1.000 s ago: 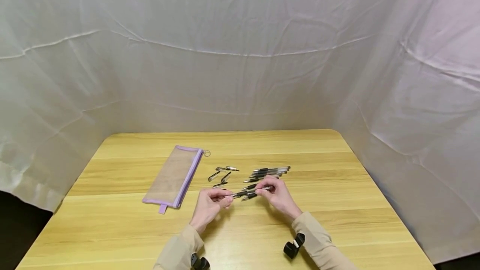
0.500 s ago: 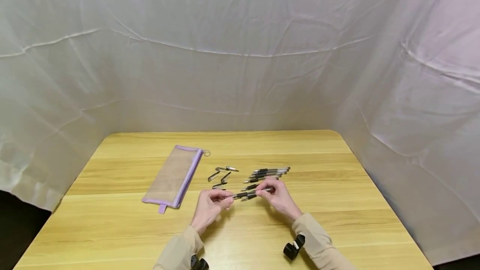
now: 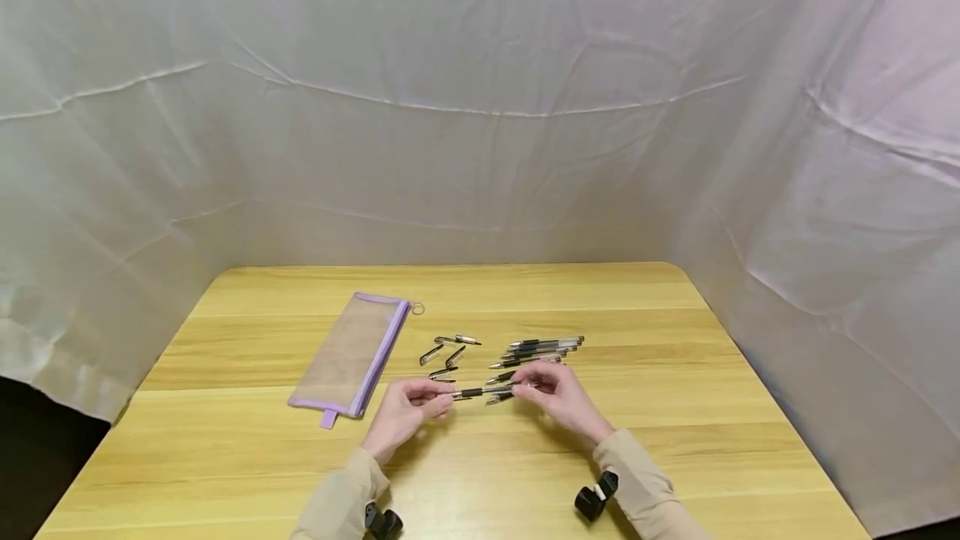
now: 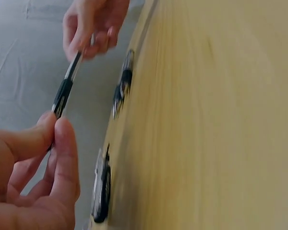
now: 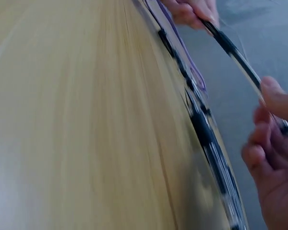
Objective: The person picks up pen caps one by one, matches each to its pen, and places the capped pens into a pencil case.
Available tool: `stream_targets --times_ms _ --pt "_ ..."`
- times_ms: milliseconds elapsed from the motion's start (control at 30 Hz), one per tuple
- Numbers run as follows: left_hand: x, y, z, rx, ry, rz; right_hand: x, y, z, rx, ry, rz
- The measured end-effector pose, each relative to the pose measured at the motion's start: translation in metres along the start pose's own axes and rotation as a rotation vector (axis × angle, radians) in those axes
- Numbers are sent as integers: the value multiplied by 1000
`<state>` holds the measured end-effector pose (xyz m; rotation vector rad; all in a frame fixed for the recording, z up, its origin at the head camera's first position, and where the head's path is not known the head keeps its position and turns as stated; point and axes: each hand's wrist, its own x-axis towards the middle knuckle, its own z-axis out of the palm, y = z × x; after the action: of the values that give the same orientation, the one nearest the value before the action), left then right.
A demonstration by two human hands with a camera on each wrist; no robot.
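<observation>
Both hands hold one slim pen (image 3: 472,393) with a black grip and clear barrel, stretched between them above the table. My left hand (image 3: 405,416) pinches its left end between thumb and fingers; that end is mostly hidden by the fingertips. My right hand (image 3: 561,398) pinches the barrel near the other end, which shows past the fingers in the right wrist view. Beneath and behind the right hand lie several uncapped pens (image 3: 543,344) with points to the left. Several loose pen caps (image 3: 455,356), clear and black, lie beyond the left hand.
A mesh zip pouch (image 3: 345,354) with purple edging lies flat left of the caps, a small ring (image 3: 417,308) at its far corner. The wooden table (image 3: 637,315) ends at a pale cloth backdrop (image 3: 480,173) behind and at the sides.
My left hand has moved a little left, taking the pen along. The right hand has shifted slightly right, so more of the pen shows between the hands.
</observation>
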<state>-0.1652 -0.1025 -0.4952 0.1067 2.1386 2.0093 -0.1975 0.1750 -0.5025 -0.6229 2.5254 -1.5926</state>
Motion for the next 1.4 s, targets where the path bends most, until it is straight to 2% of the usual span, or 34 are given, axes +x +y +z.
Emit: stream_targets --times_ms 100,300,400,533,700,867,1167,1400 --pt "-2 -2 -6 75 -49 13 -5 4 -8 17 -79 16" --pt "-3 -3 -12 330 -125 83 -10 11 -20 58 -221 30" --pt "-2 -3 -12 437 -129 128 -11 13 -22 6 -237 47" --pt "-1 -3 -11 529 -108 157 -10 13 -22 -145 -224 -13" --pt "0 -4 -8 576 -99 173 -9 18 -19 -279 -182 -94" --pt "1 -6 -6 608 -80 191 -10 24 -18 -324 -153 -147" --pt "3 -7 -5 636 -47 195 -10 27 -18 -311 -129 -94" --pt "2 -6 -4 628 -42 186 -11 26 -19 -308 -121 -88"
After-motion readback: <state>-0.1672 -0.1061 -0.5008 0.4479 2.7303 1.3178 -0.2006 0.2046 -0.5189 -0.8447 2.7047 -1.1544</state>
